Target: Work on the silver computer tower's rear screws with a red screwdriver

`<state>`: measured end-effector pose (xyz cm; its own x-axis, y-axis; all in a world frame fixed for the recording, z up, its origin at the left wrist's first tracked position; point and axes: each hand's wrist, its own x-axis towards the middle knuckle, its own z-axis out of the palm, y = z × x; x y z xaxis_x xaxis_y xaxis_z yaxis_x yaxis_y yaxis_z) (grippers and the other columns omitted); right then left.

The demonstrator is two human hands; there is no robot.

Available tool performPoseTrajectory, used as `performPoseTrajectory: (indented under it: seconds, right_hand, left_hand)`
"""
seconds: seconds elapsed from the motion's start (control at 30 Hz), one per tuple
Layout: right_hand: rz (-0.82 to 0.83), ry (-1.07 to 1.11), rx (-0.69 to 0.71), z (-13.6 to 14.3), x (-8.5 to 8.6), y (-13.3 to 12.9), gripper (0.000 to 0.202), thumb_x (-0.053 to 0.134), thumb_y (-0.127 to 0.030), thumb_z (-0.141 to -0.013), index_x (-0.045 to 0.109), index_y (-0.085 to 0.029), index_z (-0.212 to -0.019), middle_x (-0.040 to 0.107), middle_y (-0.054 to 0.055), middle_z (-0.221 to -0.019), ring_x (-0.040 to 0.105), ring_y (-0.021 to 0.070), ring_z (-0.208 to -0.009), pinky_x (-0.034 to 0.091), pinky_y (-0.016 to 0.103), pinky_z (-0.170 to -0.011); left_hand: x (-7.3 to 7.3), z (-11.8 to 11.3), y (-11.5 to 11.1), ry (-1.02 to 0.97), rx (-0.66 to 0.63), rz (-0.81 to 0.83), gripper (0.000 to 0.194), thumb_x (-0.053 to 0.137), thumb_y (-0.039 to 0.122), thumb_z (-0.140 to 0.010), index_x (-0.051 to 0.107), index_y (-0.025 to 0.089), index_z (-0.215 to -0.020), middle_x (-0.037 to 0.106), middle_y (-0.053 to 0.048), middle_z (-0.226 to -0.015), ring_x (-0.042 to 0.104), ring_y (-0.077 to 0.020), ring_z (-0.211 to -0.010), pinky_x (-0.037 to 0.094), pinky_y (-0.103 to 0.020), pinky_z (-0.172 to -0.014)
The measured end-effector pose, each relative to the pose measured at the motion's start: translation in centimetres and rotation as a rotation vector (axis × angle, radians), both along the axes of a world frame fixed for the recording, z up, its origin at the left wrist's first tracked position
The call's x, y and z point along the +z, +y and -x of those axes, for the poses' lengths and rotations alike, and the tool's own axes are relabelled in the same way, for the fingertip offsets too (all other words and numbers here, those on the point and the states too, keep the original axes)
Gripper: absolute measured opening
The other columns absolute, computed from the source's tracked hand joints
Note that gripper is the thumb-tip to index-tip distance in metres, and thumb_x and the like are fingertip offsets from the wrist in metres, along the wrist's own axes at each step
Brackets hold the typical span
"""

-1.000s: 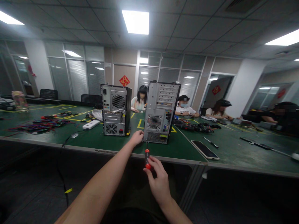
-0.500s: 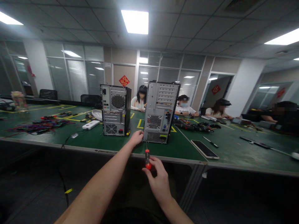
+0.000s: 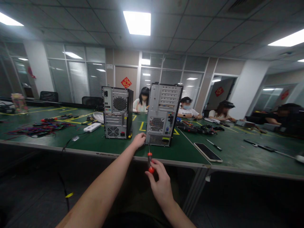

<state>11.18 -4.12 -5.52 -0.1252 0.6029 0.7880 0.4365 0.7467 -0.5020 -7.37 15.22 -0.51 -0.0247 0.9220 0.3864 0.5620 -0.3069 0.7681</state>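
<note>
My right hand [image 3: 161, 180] grips a screwdriver [image 3: 150, 163] by its dark handle with red ends, thumb and fingers on either side. The thin shaft points away from me, and its tip meets the lower left corner of the right-hand computer case [image 3: 154, 110]. That case stands upright, its grey back panel facing me. My left hand [image 3: 139, 140] is closed, its curled fingers against the lower left side of the same case; the fingertips are partly hidden. To the left stands a second, smaller computer case [image 3: 116, 125], its back also towards me.
On the green table [image 3: 128, 152] lie bundled coloured cables [image 3: 45, 128], a white power strip [image 3: 92, 127], black cables [image 3: 201, 128], a phone [image 3: 208, 152] and a slim tool [image 3: 214, 144]. Several people sit across the table, one person [image 3: 188, 109] wearing a mask.
The screwdriver's handle end has tilted very slightly to the right, along with small finger movement of my right hand. My left hand and both cases stay put.
</note>
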Motion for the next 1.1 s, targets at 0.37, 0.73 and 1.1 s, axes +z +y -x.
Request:
performPoseTrajectory:
  seconds: [0.37,0.73,1.1]
  right_hand:
    - [-0.066,-0.137,0.067,-0.09,-0.22,0.20,0.043,0.053,-0.012,-0.099,0.066,-0.028,-0.136,0.063,0.010,-0.143,0.062,0.0242,-0.128,0.054,0.045,-0.107]
    - [-0.072,-0.136,0.053,0.08,-0.04,-0.14,0.042,0.053,-0.014,-0.098,0.066,-0.026,-0.135,0.064,0.012,-0.140,0.063,0.0259,-0.127,0.055,0.047,-0.106]
    - [-0.068,-0.087,0.021,-0.09,-0.02,-0.08,0.033,0.059,-0.017,-0.097,0.069,-0.024,-0.128,0.068,0.012,-0.135,0.066,0.0264,-0.123,0.056,0.045,-0.105]
  left_hand:
    - [-0.02,-0.06,0.08,0.006,0.004,-0.012,0.018,0.051,0.013,-0.085,0.068,0.016,-0.081,0.071,-0.004,-0.080,0.063,-0.0171,-0.079,0.045,-0.025,-0.071]
    - [-0.09,-0.02,0.07,-0.003,-0.003,-0.002,0.018,0.050,0.014,-0.085,0.067,0.016,-0.081,0.071,-0.004,-0.080,0.063,-0.0175,-0.077,0.046,-0.026,-0.073]
    - [0.08,-0.07,-0.12,-0.005,-0.001,-0.004,0.018,0.050,0.013,-0.084,0.067,0.016,-0.080,0.071,-0.004,-0.081,0.062,-0.0175,-0.078,0.046,-0.027,-0.074]
